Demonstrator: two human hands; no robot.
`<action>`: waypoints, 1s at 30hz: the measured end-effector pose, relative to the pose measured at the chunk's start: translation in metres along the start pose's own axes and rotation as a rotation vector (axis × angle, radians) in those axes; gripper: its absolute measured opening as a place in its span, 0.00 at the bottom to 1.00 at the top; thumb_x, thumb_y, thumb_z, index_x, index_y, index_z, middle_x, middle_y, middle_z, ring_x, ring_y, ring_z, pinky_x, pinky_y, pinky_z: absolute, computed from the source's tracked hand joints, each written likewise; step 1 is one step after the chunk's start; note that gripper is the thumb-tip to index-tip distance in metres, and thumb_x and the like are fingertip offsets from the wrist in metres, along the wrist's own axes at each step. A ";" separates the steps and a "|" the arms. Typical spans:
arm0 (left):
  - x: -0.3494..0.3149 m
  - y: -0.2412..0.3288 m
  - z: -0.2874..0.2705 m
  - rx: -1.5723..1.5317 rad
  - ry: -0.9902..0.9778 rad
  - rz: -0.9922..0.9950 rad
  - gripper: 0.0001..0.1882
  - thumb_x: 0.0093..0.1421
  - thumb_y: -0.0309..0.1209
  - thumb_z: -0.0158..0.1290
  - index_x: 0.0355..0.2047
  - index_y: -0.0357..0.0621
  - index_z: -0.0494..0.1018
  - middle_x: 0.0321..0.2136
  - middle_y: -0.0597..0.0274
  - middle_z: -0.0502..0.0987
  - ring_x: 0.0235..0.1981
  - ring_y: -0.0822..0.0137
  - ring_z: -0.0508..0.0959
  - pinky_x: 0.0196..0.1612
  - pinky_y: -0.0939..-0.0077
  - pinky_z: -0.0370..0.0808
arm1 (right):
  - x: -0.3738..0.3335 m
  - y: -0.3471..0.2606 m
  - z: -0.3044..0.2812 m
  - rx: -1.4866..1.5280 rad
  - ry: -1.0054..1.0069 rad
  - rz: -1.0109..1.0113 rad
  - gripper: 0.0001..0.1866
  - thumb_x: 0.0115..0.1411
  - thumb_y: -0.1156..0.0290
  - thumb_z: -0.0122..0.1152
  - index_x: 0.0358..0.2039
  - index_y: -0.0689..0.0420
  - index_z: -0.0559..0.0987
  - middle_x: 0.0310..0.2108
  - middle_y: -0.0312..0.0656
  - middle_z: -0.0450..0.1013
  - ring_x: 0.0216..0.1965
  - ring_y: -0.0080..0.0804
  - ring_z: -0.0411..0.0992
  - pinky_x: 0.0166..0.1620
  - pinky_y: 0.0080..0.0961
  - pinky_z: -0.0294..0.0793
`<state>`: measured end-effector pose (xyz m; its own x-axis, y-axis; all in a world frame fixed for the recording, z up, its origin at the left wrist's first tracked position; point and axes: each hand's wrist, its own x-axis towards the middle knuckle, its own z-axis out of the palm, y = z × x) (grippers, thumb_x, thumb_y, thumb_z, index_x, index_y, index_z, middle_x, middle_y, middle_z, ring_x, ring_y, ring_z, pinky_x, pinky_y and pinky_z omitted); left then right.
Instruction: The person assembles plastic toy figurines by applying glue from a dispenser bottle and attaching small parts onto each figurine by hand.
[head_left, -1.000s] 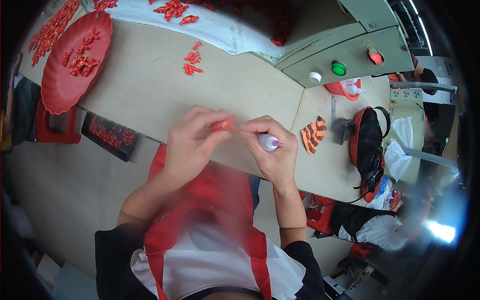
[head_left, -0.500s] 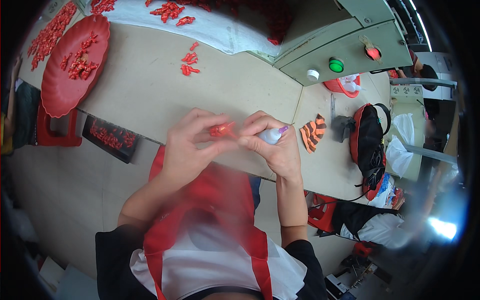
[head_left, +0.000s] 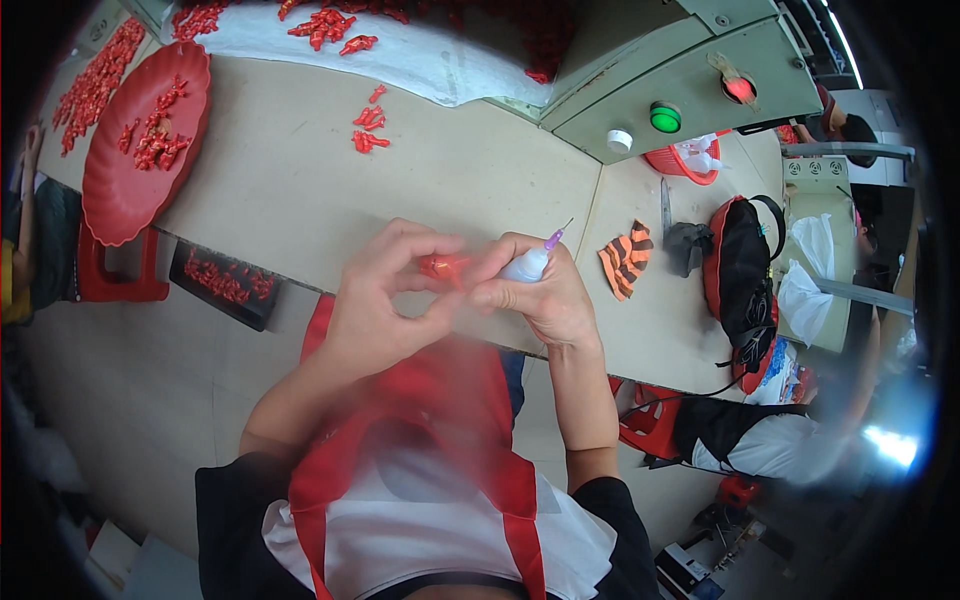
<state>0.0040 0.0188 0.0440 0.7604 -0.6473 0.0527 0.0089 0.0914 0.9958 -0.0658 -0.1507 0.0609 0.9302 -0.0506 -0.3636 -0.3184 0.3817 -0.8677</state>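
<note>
Between the fingers of my left hand (head_left: 385, 290) is a small glossy red plastic figure (head_left: 440, 267), held above the bench edge; its outline is smeared. My right hand (head_left: 548, 300) is closed around a small translucent squeeze bottle (head_left: 526, 266) with a purple needle tip (head_left: 555, 240) pointing up and to the right. The thumb and forefinger of that hand reach toward the figure; blur hides whether they touch it. Farther off on the bench lie several more red figures (head_left: 369, 119) in a short row.
At the left stands a red scalloped tray (head_left: 105, 205) with red pieces. A pale green machine (head_left: 640, 95) with buttons is at the back. To the right lie a striped cloth (head_left: 627, 262), a black bag (head_left: 738, 285) and a red basket (head_left: 680, 170). A black tray (head_left: 225, 285) sits lower left.
The bottle in my right hand has tilted, its needle tip swinging upward. Both hands keep their hold near each other. The whole view has shifted slightly.
</note>
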 end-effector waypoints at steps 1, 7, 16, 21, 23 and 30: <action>0.000 0.000 0.001 0.010 0.000 0.002 0.20 0.45 0.18 0.56 0.41 0.39 0.70 0.38 0.60 0.69 0.38 0.68 0.74 0.36 0.77 0.77 | 0.000 0.000 0.000 0.003 -0.001 -0.001 0.08 0.45 0.82 0.66 0.26 0.64 0.75 0.24 0.41 0.73 0.25 0.25 0.71 0.29 0.20 0.72; 0.003 -0.002 0.004 -0.044 -0.047 0.002 0.20 0.45 0.16 0.53 0.41 0.37 0.69 0.40 0.59 0.68 0.39 0.68 0.74 0.38 0.77 0.77 | -0.009 0.000 0.002 -0.045 0.113 -0.039 0.09 0.41 0.82 0.68 0.24 0.61 0.75 0.25 0.38 0.73 0.27 0.23 0.71 0.32 0.20 0.71; 0.001 -0.008 0.002 -0.166 -0.023 -0.096 0.20 0.44 0.11 0.49 0.41 0.33 0.69 0.39 0.60 0.67 0.39 0.70 0.73 0.41 0.80 0.75 | -0.027 -0.007 -0.002 -0.317 0.307 -0.155 0.07 0.46 0.76 0.66 0.25 0.60 0.76 0.24 0.32 0.72 0.28 0.17 0.68 0.34 0.17 0.68; 0.003 -0.008 0.009 -0.143 -0.047 -0.059 0.20 0.45 0.12 0.50 0.41 0.33 0.69 0.39 0.58 0.67 0.38 0.69 0.74 0.38 0.80 0.76 | -0.047 0.023 -0.084 -1.420 1.182 -0.251 0.08 0.48 0.69 0.64 0.26 0.58 0.77 0.28 0.44 0.73 0.26 0.40 0.73 0.31 0.30 0.71; 0.004 -0.008 0.013 -0.100 -0.103 -0.020 0.20 0.45 0.13 0.50 0.41 0.35 0.69 0.38 0.58 0.67 0.38 0.68 0.74 0.36 0.79 0.78 | -0.051 0.025 -0.096 -1.461 1.177 -0.209 0.08 0.48 0.69 0.63 0.26 0.58 0.77 0.28 0.43 0.74 0.25 0.38 0.73 0.31 0.28 0.71; -0.002 -0.008 0.012 -0.181 -0.182 -0.117 0.19 0.47 0.16 0.51 0.42 0.35 0.68 0.40 0.58 0.69 0.39 0.70 0.74 0.39 0.78 0.75 | -0.049 0.003 -0.031 -0.427 0.321 -0.520 0.07 0.47 0.84 0.57 0.29 0.63 0.78 0.31 0.42 0.69 0.34 0.30 0.71 0.36 0.21 0.71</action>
<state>-0.0058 0.0100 0.0367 0.6182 -0.7854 -0.0324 0.2181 0.1317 0.9670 -0.1182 -0.1760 0.0657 0.9020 -0.4186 0.1056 0.0444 -0.1534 -0.9872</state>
